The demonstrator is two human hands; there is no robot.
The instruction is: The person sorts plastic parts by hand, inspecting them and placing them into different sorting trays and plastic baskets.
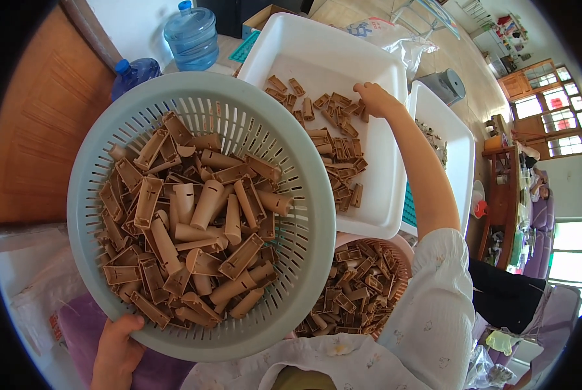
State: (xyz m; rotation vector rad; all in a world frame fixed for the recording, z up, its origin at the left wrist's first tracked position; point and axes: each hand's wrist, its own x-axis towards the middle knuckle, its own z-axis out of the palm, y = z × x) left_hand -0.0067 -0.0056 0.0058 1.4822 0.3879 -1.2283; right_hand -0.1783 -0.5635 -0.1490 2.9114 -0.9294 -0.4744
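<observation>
A round grey-green plastic basket (323, 195) with slotted sides is tilted towards me, heaped with brown half-round plastic casings (206, 201). My left hand (120, 344) grips its rim at the lower left, the thumb over the edge. My right arm stretches across a white plastic tub (382, 195) beyond the basket. Over the tub's far right part, my right hand (377, 101) is bent with its fingers curled down by loose brown casings (340, 107). The back of the hand hides what is in those fingers. More casings (343, 159) lie heaped nearer in the tub.
A reddish basket (405, 253) of brown casings stands below the tub. Another white tub (457, 136) with small parts adjoins on the right. Two blue water bottles (192, 39) stand behind, near a wooden door (44, 123). A grey bin (444, 86) is on the floor.
</observation>
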